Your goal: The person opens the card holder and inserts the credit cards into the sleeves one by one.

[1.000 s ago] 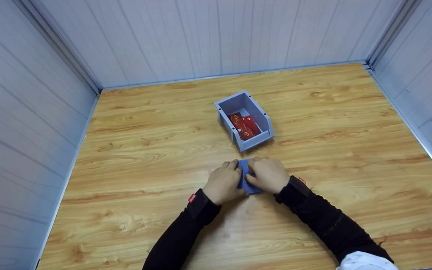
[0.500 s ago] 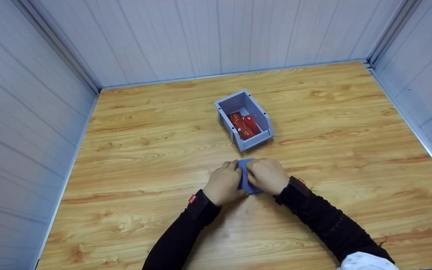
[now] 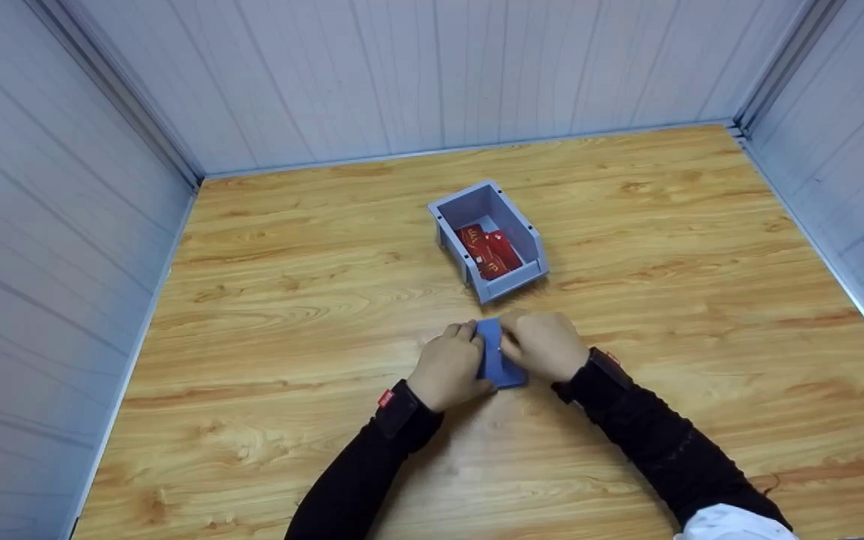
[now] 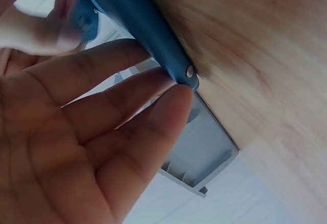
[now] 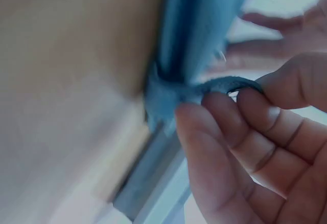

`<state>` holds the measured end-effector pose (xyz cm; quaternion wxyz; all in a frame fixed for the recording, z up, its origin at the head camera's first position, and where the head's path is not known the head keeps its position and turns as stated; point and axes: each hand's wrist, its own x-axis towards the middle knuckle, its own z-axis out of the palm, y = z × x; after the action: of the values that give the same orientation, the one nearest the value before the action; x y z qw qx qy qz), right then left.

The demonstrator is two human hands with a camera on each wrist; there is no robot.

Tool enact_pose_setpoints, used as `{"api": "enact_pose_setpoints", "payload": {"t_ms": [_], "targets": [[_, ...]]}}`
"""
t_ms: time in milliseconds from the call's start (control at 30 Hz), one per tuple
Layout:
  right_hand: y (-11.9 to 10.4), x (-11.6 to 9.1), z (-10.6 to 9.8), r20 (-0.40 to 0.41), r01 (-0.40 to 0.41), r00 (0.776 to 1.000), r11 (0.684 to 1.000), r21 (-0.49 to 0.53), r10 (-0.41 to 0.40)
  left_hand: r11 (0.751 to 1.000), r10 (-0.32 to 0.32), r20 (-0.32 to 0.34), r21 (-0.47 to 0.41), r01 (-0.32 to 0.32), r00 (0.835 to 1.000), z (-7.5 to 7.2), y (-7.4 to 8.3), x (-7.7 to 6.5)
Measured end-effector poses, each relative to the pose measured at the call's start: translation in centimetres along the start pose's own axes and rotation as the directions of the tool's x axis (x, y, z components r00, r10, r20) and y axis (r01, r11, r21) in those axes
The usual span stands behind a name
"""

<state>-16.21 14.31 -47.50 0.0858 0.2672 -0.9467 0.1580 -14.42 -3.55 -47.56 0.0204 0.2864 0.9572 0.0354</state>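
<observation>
Here on the table, the left hand grips and the right hand pinches the blue case, probably light and pliable, best held by its stiffer side edge, gently at its thin flap.

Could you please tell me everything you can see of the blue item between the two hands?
The blue item looks smooth and leather-like, with a rounded edge and a small, round, metal-looking stud near one end. It rests on the wood-grain table, on the near side of the gray bin. The left hand holds its left side, while the right hand pinches a raised, bent flap. Its inside cannot be made out.
</observation>
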Motion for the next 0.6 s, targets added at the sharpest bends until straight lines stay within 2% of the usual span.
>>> {"api": "enact_pose_setpoints", "payload": {"t_ms": [67, 200, 400, 600], "targets": [[0.5, 0.0, -0.5, 0.001, -0.032, 0.999, 0.999, 0.012, 0.032, 1.000, -0.007, 0.010, -0.002, 0.007, 1.000, 0.0, 0.1, 0.0], [1.5, 0.0, -1.5, 0.068, -0.104, 0.992, 0.994, 0.017, 0.103, 1.000, -0.014, 0.021, -0.003, 0.014, 1.000, 0.2, 0.1, 0.1], [2.8, 0.0, -2.4, 0.195, -0.189, 0.964, 0.982, 0.028, 0.180, 1.000, -0.020, 0.031, -0.009, 0.021, 0.999, 0.2, 0.1, 0.2], [3.8, 0.0, -2.8, 0.242, -0.239, 0.944, 0.970, 0.030, 0.225, 1.000, -0.025, 0.041, -0.016, 0.025, 0.999, 0.2, 0.0, 0.2]]}}
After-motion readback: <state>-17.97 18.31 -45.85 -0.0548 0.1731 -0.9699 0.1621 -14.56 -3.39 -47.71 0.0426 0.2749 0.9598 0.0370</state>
